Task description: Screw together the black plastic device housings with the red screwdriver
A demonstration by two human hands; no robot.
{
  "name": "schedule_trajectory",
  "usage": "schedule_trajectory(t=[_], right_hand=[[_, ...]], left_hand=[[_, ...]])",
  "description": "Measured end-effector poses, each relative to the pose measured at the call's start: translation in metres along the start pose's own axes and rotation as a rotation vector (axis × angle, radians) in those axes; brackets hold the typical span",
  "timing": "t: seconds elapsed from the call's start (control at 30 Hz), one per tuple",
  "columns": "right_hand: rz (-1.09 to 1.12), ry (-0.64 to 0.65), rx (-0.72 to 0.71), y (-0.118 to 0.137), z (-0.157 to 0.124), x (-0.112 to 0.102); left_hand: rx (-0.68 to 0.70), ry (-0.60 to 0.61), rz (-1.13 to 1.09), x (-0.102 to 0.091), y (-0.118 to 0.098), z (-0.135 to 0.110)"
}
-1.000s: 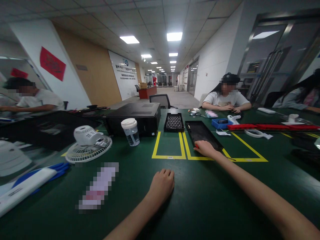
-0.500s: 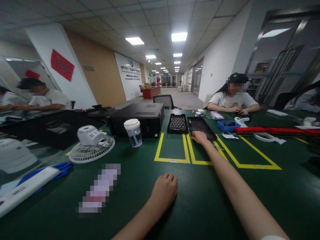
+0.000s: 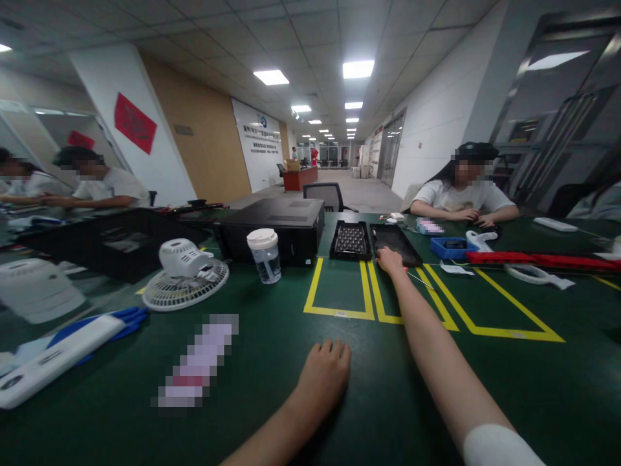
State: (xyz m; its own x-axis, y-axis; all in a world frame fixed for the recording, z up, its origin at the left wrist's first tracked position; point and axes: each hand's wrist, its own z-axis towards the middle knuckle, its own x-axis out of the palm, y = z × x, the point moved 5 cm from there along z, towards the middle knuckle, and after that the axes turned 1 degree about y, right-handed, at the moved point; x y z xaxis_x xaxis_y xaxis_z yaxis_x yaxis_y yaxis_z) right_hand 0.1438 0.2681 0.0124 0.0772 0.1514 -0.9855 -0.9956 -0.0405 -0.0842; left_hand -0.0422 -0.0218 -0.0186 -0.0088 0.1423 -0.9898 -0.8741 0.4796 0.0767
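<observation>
My right hand reaches far across the green table, its fingers closed on the near edge of an empty black tray. That tray lies just right of a second black tray filled with rows of small round parts. Both trays sit beyond the yellow taped rectangles. My left hand rests knuckles-up on the mat close to me, its fingers curled under and holding nothing. A thin metal pin or tweezer lies just right of my right wrist.
A black computer case, a lidded clear cup and a small white fan stand to the left. A blue box and a long red strip lie to the right. A person sits opposite; others sit far left.
My right arm has stretched farther out and the empty black tray has slid away from me, out of the taped rectangle to beside the parts tray. My left hand has stayed in place.
</observation>
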Motion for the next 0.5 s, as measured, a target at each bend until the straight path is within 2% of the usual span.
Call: schedule_trajectory(t=[0.2,0.33,0.43,0.5], right_hand=[[-0.018,-0.002,-0.002,0.001,0.004,0.002],[-0.037,-0.038,-0.027,-0.006,-0.004,-0.007],[-0.053,-0.074,-0.061,-0.026,-0.020,-0.020],[-0.064,-0.073,-0.084,-0.051,-0.037,-0.029]], left_hand=[[0.001,0.032,0.006,-0.002,0.001,0.000],[0.008,0.030,0.011,-0.005,-0.001,-0.001],[0.006,0.038,0.003,-0.007,-0.002,-0.002],[0.011,0.046,-0.002,-0.009,-0.002,-0.002]])
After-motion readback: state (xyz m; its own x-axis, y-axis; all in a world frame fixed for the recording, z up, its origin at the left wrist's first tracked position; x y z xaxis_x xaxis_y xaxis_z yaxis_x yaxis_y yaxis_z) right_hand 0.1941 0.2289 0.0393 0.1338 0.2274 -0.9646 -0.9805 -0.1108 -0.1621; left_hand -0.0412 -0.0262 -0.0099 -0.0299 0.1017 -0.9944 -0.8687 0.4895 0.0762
